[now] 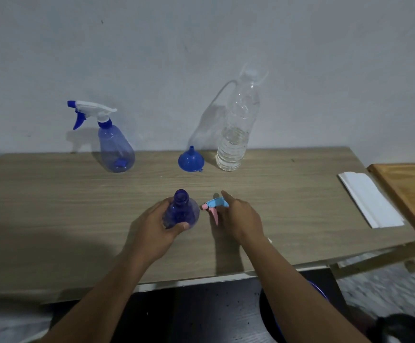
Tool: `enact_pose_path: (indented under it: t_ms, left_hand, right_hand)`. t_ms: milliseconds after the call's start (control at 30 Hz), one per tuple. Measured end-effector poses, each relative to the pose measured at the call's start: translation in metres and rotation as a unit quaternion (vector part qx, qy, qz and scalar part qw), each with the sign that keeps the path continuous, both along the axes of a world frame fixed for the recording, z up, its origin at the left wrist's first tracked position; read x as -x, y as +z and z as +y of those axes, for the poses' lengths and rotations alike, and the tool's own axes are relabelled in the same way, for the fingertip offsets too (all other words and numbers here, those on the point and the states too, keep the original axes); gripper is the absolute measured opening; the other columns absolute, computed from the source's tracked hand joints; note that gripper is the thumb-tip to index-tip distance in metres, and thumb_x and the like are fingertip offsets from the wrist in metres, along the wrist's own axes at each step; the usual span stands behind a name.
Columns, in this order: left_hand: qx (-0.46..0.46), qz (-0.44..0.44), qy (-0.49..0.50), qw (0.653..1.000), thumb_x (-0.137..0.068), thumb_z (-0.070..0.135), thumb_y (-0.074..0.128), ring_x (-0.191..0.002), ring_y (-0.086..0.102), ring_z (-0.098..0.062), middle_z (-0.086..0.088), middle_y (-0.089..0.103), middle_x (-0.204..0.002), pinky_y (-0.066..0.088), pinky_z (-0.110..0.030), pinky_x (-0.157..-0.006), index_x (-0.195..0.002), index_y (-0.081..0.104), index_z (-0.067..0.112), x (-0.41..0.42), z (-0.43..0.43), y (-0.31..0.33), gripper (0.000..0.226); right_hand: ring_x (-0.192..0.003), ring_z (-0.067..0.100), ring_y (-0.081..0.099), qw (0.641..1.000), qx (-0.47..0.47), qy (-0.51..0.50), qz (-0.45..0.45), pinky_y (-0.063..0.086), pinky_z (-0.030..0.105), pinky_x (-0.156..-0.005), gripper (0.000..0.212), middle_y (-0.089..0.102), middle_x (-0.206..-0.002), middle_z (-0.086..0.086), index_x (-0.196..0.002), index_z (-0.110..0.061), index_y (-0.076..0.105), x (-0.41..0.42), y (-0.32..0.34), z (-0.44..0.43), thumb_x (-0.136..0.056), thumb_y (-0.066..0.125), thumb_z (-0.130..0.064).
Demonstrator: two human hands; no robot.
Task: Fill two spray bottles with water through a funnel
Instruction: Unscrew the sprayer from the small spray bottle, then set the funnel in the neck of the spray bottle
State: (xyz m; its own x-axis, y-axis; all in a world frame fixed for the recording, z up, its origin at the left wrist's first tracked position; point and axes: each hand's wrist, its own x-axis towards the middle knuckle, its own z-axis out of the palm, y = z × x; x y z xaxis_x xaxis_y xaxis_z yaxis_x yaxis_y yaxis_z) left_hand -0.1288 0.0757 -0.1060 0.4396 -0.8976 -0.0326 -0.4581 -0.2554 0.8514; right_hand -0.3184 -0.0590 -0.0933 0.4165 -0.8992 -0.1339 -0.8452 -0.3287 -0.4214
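while the left hand [156, 226] grips the uncapped spray bottle [182, 211] upright for filling, the right hand [238, 219] holds its removed trigger head [213, 205] aside; the funnel [191, 160] waits just beyond both hands.

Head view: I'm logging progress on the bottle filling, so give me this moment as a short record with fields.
left hand: holds open blue bottle upright on the table
right hand: holds the removed pink and blue sprayer head
second spray bottle: back left, sprayer still on
funnel: upside down, beside the water bottle, untouched
water bottle: upright, partly full
white paper: right table edge
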Motion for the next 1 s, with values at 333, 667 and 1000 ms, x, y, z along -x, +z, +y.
enact_pose_path:
  t_ms: [333,667,1000]
  left_hand:
    - [0.031,-0.016,0.018,0.999,-0.068,0.052,0.083,-0.106,0.065,0.000,0.026,0.065,-0.116,0.057,-0.031,-0.090,-0.125,0.055,0.053,-0.001,-0.004,-0.003,0.063]
    - [0.062,0.122,0.025,0.990,-0.073,-0.001,0.086,-0.113,0.065,-0.010,0.002,0.065,-0.122,0.054,-0.017,-0.089,-0.127,0.064,0.017,0.006,-0.007,0.001,0.061]
    - [0.070,0.128,0.027,0.989,-0.073,-0.004,0.085,-0.112,0.064,-0.007,0.002,0.065,-0.122,0.052,-0.015,-0.088,-0.128,0.063,0.013,0.009,-0.004,0.010,0.062]
  right_hand:
    - [-0.115,0.031,0.059,0.993,0.031,0.024,-0.115,0.052,0.044,-0.088,0.045,0.063,-0.127,0.011,-0.142,-0.016,0.048,-0.049,0.035,-0.038,-0.098,0.053,-0.026]
    - [-0.122,0.038,0.056,0.989,-0.054,0.078,-0.118,0.050,0.044,-0.097,0.094,0.054,-0.139,0.019,-0.155,-0.012,0.021,-0.129,0.007,-0.109,-0.082,0.078,-0.027]
    - [-0.110,0.035,0.060,0.989,-0.026,0.143,-0.035,0.048,0.039,-0.083,0.086,0.056,-0.126,0.015,-0.143,-0.021,0.038,-0.133,0.012,-0.114,-0.073,0.088,-0.028]
